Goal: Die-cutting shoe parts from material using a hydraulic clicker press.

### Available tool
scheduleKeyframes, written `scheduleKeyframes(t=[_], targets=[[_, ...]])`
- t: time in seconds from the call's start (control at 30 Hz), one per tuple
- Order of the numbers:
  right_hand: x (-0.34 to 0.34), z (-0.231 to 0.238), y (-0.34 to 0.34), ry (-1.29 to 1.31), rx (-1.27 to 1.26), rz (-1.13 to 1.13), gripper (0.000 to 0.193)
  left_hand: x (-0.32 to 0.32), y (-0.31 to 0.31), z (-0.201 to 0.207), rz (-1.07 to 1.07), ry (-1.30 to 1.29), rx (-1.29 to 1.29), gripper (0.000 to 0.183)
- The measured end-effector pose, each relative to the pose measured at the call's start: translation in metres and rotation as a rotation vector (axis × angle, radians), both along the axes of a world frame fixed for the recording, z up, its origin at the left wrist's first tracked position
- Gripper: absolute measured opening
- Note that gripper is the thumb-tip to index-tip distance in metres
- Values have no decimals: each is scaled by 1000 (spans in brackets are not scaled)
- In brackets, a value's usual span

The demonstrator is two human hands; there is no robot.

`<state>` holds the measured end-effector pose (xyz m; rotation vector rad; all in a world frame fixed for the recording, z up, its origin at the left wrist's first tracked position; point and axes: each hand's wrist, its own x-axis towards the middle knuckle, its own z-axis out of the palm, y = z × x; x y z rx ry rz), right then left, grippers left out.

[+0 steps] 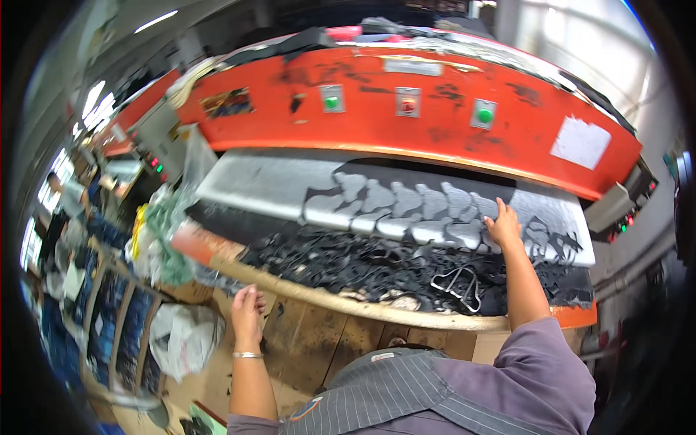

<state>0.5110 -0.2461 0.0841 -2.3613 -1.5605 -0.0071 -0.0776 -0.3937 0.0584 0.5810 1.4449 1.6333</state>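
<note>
My right hand (504, 223) reaches over a white cutting board (275, 177), its fingers stretched and apart. It is at the right end of a dark cut-out sheet (435, 206) with a row of curved openings; whether the fingertips touch it I cannot tell. Nearer me, a heap of black scraps (326, 264) fills the ledge. A metal cutting die (458, 286) with a bent outline lies on that heap, below my right hand. My left hand (246, 301) is closed beside the ledge's wooden front edge (290, 288); what its fingers hold, if anything, is hidden.
Behind the board rises a red press beam (275, 90) with two green buttons and one red. A white bag (185, 337) stands on the floor at left, beside a rack of dark pieces (109, 312). Green and white plastic bags (170, 239) hang at the ledge's left end. Another person (71, 196) is far left.
</note>
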Motion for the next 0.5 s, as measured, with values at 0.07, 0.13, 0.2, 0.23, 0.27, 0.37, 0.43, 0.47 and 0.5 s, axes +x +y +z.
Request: scheduleKeyframes(t=[0.07,0.13,0.2,0.23,0.27,0.37,0.43,0.47,0.5], targets=[[45,-7,-6,34,-101,-167,75,52,73,20,-332,285,-10,23],[81,-24,-10,58,-217,-294,81,97,140,21,-518,577,22,24],[76,-35,-2,3,-110,-202,69,126,193,5,-595,868,94,28],[76,-43,1,-40,-40,-187,62,148,217,6,-634,983,109,32],[83,-52,2,-45,83,-122,53,175,234,20,-694,1122,87,39],[76,-59,14,-86,338,20,35,205,290,-4,-654,1331,359,46],[76,-51,15,-40,313,74,29,233,304,1,-682,1461,172,55],[82,-48,16,-38,304,52,29,245,303,11,-714,1520,106,52],[87,-45,18,1,234,72,26,253,306,15,-741,1580,37,50]])
